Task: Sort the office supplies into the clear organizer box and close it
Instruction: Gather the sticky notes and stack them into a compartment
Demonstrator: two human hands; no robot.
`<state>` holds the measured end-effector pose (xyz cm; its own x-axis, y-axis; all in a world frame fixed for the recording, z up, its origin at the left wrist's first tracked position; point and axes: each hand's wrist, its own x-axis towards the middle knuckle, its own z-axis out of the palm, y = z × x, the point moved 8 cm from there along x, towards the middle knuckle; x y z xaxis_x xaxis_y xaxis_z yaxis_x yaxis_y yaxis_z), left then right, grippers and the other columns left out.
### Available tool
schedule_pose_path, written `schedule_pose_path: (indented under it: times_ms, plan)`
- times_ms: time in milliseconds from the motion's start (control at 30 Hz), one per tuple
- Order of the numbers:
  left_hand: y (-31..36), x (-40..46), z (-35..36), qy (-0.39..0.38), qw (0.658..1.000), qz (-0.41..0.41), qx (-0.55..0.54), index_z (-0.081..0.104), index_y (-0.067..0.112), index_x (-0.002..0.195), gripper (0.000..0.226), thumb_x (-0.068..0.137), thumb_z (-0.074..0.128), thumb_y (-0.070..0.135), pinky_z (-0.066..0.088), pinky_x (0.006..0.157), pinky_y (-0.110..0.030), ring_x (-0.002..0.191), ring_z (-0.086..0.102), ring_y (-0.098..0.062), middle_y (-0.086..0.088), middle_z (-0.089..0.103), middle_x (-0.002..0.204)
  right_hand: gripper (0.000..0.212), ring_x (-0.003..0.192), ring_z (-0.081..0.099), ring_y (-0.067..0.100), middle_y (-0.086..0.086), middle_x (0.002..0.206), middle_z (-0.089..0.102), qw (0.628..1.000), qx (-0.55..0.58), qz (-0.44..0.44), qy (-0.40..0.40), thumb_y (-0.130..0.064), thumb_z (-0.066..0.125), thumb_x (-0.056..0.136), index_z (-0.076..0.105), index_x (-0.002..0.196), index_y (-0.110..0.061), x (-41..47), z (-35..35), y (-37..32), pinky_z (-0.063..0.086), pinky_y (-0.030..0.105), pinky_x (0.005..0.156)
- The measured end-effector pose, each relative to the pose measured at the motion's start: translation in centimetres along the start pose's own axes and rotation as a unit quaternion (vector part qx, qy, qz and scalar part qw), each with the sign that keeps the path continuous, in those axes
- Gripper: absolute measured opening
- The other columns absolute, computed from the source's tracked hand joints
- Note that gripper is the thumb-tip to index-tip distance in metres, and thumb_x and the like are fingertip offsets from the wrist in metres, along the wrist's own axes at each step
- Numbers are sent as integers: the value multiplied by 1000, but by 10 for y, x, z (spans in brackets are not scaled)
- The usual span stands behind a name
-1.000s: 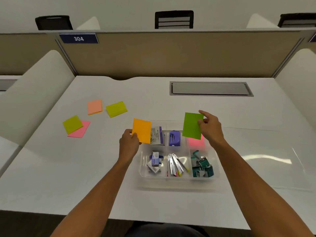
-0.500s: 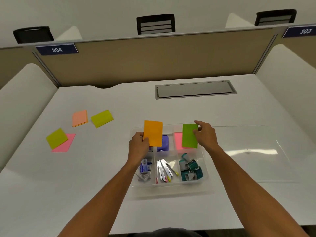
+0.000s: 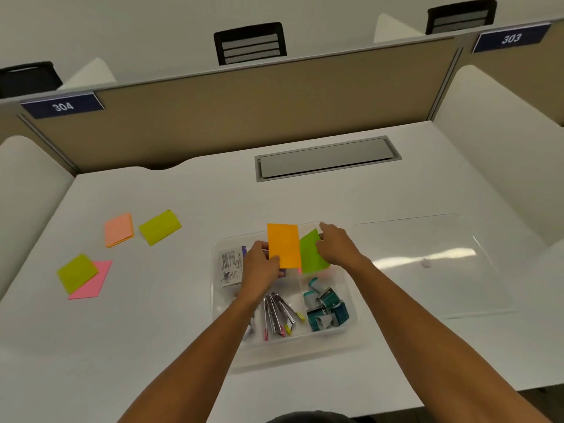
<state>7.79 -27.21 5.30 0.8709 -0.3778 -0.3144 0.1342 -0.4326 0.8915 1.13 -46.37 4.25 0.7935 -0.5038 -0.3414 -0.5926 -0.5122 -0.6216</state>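
White desk surface point(image 3: 183, 315) is bounded by a tan partition panel point(image 3: 244, 117) at the back, with a grey cable hatch point(image 3: 328, 158) set into it. Clear plastic lid point(image 3: 427, 264) is laid flat just right of the clear compartmented organizer box point(image 3: 351, 303). Teal binder clips point(image 3: 326, 306) are seen in the near right compartment, metal clips with coloured tips point(image 3: 279, 314) in the middle one. Orange sticky-note pad point(image 3: 283, 245) is pinched upright by the left hand point(image 3: 261, 267) over the box's far side. Green sticky-note pad point(image 3: 312, 253) is gripped by the right hand point(image 3: 334, 245), tilted over the far right compartment. Four loose pads are left on the desk: salmon pad point(image 3: 119, 229), yellow-green pad point(image 3: 160, 227), second yellow-green pad point(image 3: 77, 272) overlapping a pink pad point(image 3: 96, 283).
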Motion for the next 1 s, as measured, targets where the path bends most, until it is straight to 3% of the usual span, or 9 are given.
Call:
schedule_pose_path:
  times_ms: [233, 333, 433, 533, 633, 767, 1000]
  plan:
    - [-5, 10, 31, -28, 998, -41, -38, 46, 15, 112, 31, 89, 55, -3, 62, 69, -40, 80, 70, -21, -6, 58, 109, 42, 119, 54, 32, 17, 136, 51, 999, -23, 23, -35, -8, 48, 94, 45, 136, -5, -1, -2, 5, 46, 34, 92]
    - [-5, 13, 37, -28, 999, -44, -13, 44, 16, 113, 33, 88, 58, 0, 61, 64, -34, 82, 66, -19, -4, 56, 107, 41, 112, 57, 31, 18, 132, 55, 998, -20, 37, -50, -5, 50, 92, 49, 132, -5, -3, -1, 11, 50, 37, 91]
    - [-3, 15, 42, -36, 999, -39, 10, 44, 18, 113, 33, 88, 59, 2, 59, 57, -27, 79, 66, -18, -1, 55, 99, 49, 122, 54, 29, 12, 144, 48, 999, 36, 33, -20, -3, 52, 92, 46, 140, -10, -5, -9, 15, 50, 38, 98]
    - [-2, 15, 49, -45, 998, -46, 20, 45, 17, 116, 33, 89, 59, 4, 59, 60, -28, 80, 69, -22, -5, 59, 100, 49, 123, 55, 26, 8, 145, 49, 996, 91, 21, 9, -3, 55, 92, 50, 139, -16, -7, -19, 19, 49, 39, 101]
    - [-1, 14, 56, -52, 997, -41, 51, 44, 18, 117, 35, 89, 60, 6, 60, 65, -29, 87, 67, -23, -10, 61, 107, 46, 120, 57, 27, 8, 142, 52, 989, 141, 26, 25, -5, 54, 92, 52, 136, -20, -11, -24, 21, 52, 43, 98]
    - [4, 12, 64, -55, 993, -41, 97, 41, 19, 121, 43, 86, 62, 6, 58, 81, -45, 93, 63, -26, -11, 59, 109, 41, 115, 59, 27, 6, 140, 53, 986, 159, 28, 40, -14, 55, 93, 55, 133, -23, -16, -28, 22, 53, 45, 96]
    - [19, 4, 71, -61, 973, 15, 221, 59, 10, 117, 30, 88, 61, 18, 48, 79, -31, 100, 59, -22, -7, 60, 116, 37, 115, 59, 24, 5, 137, 56, 982, 177, 22, 65, -21, 57, 93, 57, 130, -24, -23, -34, 25, 53, 46, 96]
